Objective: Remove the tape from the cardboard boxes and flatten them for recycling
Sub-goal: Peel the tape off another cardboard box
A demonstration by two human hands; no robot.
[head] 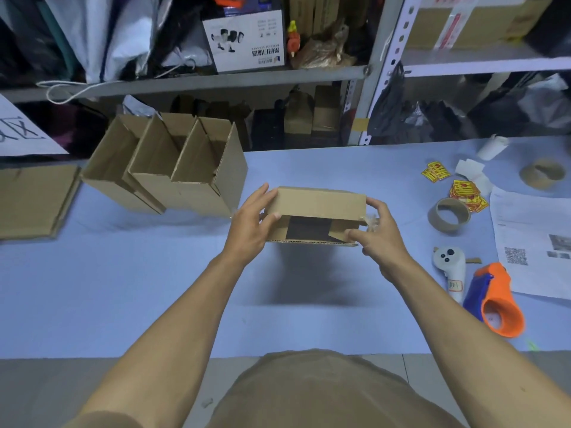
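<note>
Box [318, 205] held in both grips; open boxes [173, 168] L, tape cores [449, 215] + dispenser [497, 301] R.

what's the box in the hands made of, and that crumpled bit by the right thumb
Box: brown corrugated cardboard, matte; fluting shows along its near cut edge. Crumpled bit at its right corner: thin, glossy and translucent, probably clear plastic packing tape, though it is small and blurred.

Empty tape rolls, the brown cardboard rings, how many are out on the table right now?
2. One cardboard ring lies right of the right hand, beside the yellow stickers. The other ring lies farther back near the table's right edge. More could be hidden off-frame.
</note>
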